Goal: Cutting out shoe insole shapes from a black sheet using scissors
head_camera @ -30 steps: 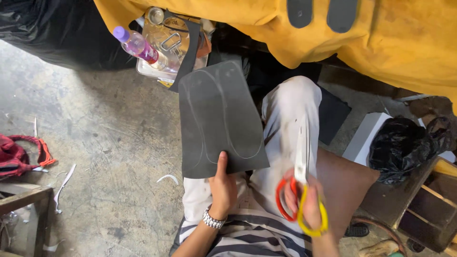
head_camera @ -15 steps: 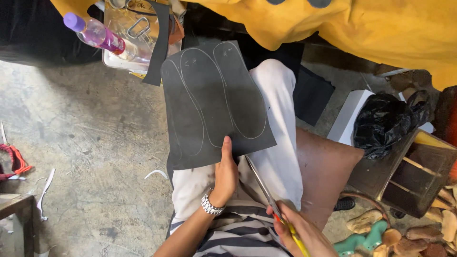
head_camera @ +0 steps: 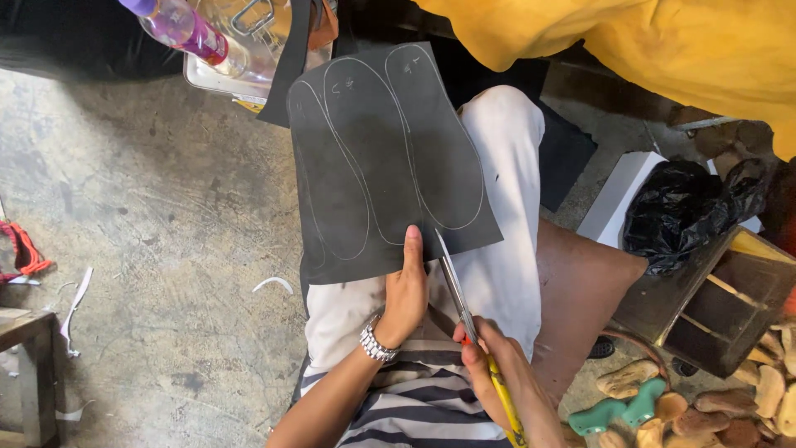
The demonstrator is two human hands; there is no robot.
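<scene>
A dark grey sheet (head_camera: 377, 158) with pale sole outlines drawn on it rests over my lap. My left hand (head_camera: 406, 290), with a metal watch on the wrist, pinches the sheet's near edge, thumb on top. My right hand (head_camera: 489, 365) grips scissors (head_camera: 458, 294) with red and yellow handles. The blades point up at the sheet's near edge, right beside my left thumb.
A bottle with a purple cap (head_camera: 178, 25) and a tray (head_camera: 207, 75) lie at the top left on the concrete floor. Yellow cloth (head_camera: 663, 50) hangs at the top right. A black bag (head_camera: 680, 216), a wooden crate (head_camera: 730, 307) and several shoe lasts (head_camera: 655, 398) sit at the right.
The scissors have swung from pointing upright beside my leg to meeting the sheet's near edge. The sheet has turned slightly, and my view has moved closer.
</scene>
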